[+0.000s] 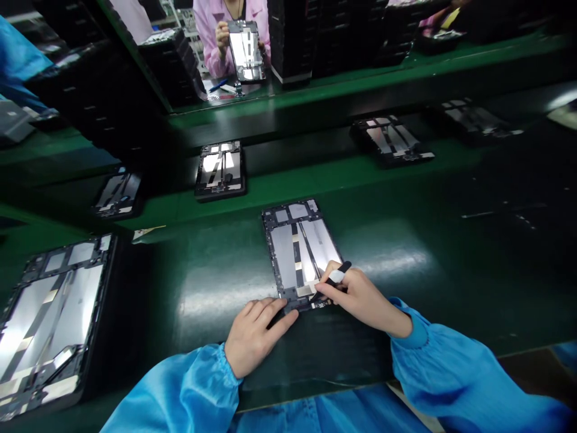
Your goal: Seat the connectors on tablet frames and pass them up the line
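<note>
Opened-up tablet (282, 252) is lying flat on the green table (216, 282), right between both hands; left hand (255, 334) just rests loose fingers at its near-left corner, no grip; right hand (360, 297) has its fingers pinched around a black tool (345, 266), tip down by the near edge.

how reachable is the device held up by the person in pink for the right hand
Likely no: the right hand holds a black tool at the nearer device, and the green ledge lies in between.
</note>
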Demonstrator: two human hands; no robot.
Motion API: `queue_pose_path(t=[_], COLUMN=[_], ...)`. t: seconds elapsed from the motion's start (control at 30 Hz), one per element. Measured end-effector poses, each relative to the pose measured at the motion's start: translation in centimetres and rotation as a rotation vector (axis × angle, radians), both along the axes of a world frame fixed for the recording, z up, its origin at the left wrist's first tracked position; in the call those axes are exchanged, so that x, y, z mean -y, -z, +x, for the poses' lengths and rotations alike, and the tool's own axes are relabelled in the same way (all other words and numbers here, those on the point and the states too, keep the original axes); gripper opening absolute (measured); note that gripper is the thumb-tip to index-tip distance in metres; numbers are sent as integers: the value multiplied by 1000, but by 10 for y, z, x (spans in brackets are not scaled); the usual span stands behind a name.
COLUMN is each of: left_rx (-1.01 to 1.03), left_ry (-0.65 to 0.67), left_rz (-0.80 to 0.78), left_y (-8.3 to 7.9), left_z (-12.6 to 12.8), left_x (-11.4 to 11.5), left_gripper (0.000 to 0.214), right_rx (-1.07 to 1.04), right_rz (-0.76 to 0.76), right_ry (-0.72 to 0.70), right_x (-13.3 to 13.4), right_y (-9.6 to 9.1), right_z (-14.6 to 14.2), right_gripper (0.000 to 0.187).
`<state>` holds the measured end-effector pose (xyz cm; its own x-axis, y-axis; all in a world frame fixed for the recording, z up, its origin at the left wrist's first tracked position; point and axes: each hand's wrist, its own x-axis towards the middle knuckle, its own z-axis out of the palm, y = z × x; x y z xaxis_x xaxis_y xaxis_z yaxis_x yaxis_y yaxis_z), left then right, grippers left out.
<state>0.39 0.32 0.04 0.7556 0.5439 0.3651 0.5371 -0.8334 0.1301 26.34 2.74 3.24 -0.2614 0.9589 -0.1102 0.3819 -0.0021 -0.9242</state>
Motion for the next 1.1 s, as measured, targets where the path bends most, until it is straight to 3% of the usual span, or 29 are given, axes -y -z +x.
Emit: queue_pose_path(t=[0.27,0.53,0.73,0.97,1.1], left_rx=[-73,-53,-78,30,78], left_ry=[-7,-42,-76,19,19], left_rz=[74,37,-52,-152,-54], left_y=[-4,-1,-8,-9,-10], left_z=[3,4,20,6,9], left_x=[1,2,-2,-11,-8], left_gripper=[40,37,37,31,21], right_rx=[-19,-37,16,-52,-175], right_rz=[-43,-74,-25,-20,29], right_ry=[17,9,-8,80,195], right_x=[-1,-3,-3,-5,-3], right_y=[1,-1,1,5,7], right_z=[-2,-2,-3,-1,-1], right_gripper=[19,18,19,24,31])
